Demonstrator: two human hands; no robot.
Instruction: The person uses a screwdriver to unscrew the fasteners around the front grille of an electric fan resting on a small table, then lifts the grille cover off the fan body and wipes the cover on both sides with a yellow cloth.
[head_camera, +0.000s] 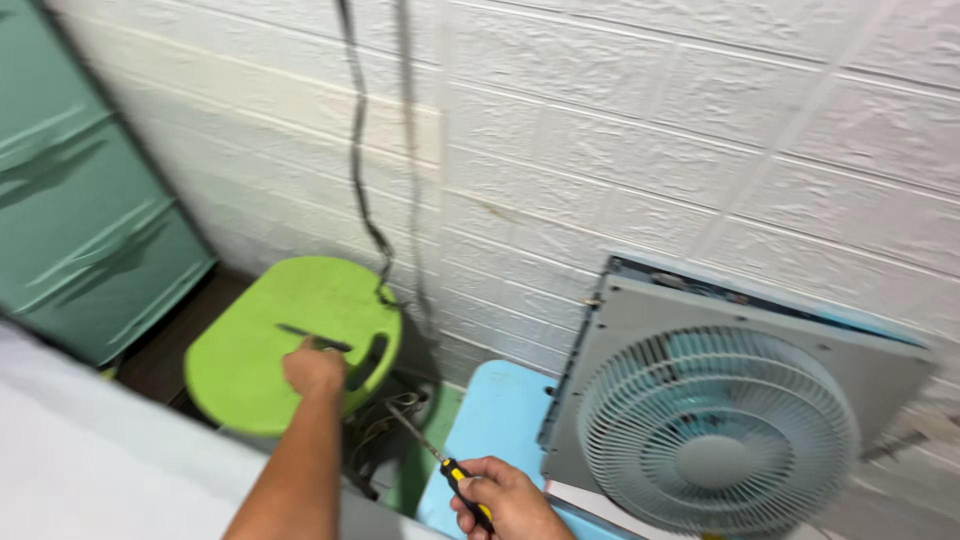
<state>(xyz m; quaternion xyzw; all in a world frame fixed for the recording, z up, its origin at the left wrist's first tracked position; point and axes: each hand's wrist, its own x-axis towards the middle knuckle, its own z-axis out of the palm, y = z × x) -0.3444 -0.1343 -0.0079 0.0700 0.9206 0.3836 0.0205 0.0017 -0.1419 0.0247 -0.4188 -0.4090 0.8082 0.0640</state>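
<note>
Screwdriver (440, 462) work is under way beside the box fan (735, 400), which is the biggest thing here and leans upright against the white brick-pattern wall (640, 130) with its round grille facing out; its grey housing looks whole, so as far as I can judge little is undone yet. Left of the fan sits a pale blue stool (500, 420), and further left a round green stool (290, 340), with a dark cable (358, 150) hanging down the wall above it. The left hand (314, 370) reaches to the green stool and closes on a small dark tool (312, 338) lying flat there. The right hand (510, 500), just left of the fan's lower corner, grips the yellow-and-black handle; the shaft runs up and leftward, tip pointing away from the fan.
</note>
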